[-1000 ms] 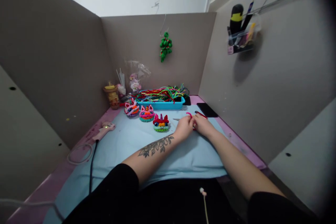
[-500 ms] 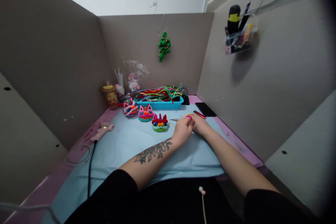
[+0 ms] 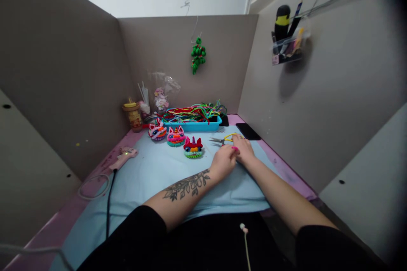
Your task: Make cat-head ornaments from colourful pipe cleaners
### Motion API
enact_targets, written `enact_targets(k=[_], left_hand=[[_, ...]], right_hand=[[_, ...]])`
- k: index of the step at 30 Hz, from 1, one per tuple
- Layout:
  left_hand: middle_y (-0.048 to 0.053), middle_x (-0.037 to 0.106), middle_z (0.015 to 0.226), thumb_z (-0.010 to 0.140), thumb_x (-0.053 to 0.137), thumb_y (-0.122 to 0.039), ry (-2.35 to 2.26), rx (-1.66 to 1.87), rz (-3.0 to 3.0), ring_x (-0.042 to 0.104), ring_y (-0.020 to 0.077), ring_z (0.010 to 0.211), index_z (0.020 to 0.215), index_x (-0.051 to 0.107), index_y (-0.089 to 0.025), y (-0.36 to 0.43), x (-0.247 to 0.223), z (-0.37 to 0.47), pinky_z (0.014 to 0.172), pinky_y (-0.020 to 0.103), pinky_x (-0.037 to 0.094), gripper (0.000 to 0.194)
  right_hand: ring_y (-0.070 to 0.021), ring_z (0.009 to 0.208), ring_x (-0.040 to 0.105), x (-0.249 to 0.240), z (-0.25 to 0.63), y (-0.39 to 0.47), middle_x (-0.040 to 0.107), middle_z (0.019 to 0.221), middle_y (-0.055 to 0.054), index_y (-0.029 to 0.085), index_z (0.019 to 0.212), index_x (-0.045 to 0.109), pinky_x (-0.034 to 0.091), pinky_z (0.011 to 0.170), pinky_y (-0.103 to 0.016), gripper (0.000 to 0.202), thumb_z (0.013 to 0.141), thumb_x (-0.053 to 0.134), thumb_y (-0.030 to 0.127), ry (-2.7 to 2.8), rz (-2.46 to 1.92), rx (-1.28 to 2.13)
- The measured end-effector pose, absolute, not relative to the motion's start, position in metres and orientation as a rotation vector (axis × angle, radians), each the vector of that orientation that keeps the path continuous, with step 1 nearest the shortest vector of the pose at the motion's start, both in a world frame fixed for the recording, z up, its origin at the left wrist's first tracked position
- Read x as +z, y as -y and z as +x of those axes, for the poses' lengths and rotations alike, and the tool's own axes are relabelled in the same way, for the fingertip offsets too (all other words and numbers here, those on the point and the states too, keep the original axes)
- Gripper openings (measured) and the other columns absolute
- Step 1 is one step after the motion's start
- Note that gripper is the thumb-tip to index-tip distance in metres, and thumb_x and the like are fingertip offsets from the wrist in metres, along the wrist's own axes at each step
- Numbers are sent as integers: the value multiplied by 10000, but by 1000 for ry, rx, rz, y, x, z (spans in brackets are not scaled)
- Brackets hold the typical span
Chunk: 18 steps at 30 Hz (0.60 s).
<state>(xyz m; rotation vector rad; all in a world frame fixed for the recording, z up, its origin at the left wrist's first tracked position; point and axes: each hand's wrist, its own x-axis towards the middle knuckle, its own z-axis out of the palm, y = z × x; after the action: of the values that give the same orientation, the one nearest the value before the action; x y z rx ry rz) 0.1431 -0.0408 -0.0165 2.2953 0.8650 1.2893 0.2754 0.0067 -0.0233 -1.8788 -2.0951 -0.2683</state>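
Three sides round, saw grey panels [image 3: 187,80] enclosing the pink-edged surface [image 3: 288,170]. Noted over that surface a light blue cloth [image 3: 152,178], creased near the front edge. Found at its back a blue tray [image 3: 193,127] heaped with multicoloured fuzzy strips [image 3: 193,114]. Saw on the right panel a clear holder [image 3: 288,53] full of tools, and at far left on the surface a pink glue gun [image 3: 123,157] with a black cord. Then made out the right hand [image 3: 244,149], lying with fingers over the yellow handles of the scissors; could not tell its grip, whether closed on them or only resting. Placed just beside it the left hand [image 3: 223,161], curled, with its grip narrow around a pink piece. Spotted a black phone [image 3: 247,131] beyond the hands, and the scissors [image 3: 218,140] with blades pointing left, slightly apart. Counted three fuzzy horned heads [image 3: 193,148] in a slanting row left of the blades. Last, noticed the pink piece [image 3: 235,148], small, at the left fingertips.
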Motion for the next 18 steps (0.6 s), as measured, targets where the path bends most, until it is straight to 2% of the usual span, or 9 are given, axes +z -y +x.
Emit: enact_targets(k=[4, 8, 12, 15, 18], left_hand=[[74, 608, 812, 842, 420, -180, -899, 1355, 2202, 552, 178, 821, 749, 572, -174, 36, -17, 141, 790, 305, 448, 178], [49, 576, 732, 878, 394, -281, -1072, 1502, 1881, 539, 154, 738, 706, 511, -177, 26, -9, 130, 720, 279, 446, 232], [31, 563, 735, 903, 334, -357, -1105, 1700, 1608, 540, 126, 727, 748, 487, -182, 17, 4, 113, 739, 263, 454, 280], [22, 555, 719, 891, 347, -406, -1005, 1811, 1433, 550, 116, 713, 738, 477, -181, 15, 19, 97, 719, 257, 475, 301], [13, 556, 726, 873, 397, -421, -835, 1905, 1229, 554, 99, 706, 744, 478, -176, 14, 37, 75, 735, 258, 490, 289]], right_hand=[[-300, 1130, 449, -35, 281, -12, 430, 1247, -201, 104, 1137, 441, 318, 943, -396, 419, 776, 512, 305, 1990, -1819, -248], [-294, 1159, 425, -34, 281, -14, 418, 1239, -171, 149, 1135, 443, 336, 948, -395, 466, 741, 555, 372, 1882, -1736, -230], [-286, 1141, 440, -33, 282, -18, 419, 1230, -161, 147, 1137, 471, 365, 935, -382, 528, 685, 622, 374, 1831, -1784, -140], [-257, 1088, 481, -34, 286, -20, 444, 1208, -153, 137, 1131, 517, 389, 897, -336, 498, 709, 610, 385, 1814, -1802, -87], [-238, 1032, 522, -28, 286, -16, 512, 1150, -122, 182, 1100, 592, 394, 824, -312, 424, 746, 585, 415, 1883, -1862, -66]])
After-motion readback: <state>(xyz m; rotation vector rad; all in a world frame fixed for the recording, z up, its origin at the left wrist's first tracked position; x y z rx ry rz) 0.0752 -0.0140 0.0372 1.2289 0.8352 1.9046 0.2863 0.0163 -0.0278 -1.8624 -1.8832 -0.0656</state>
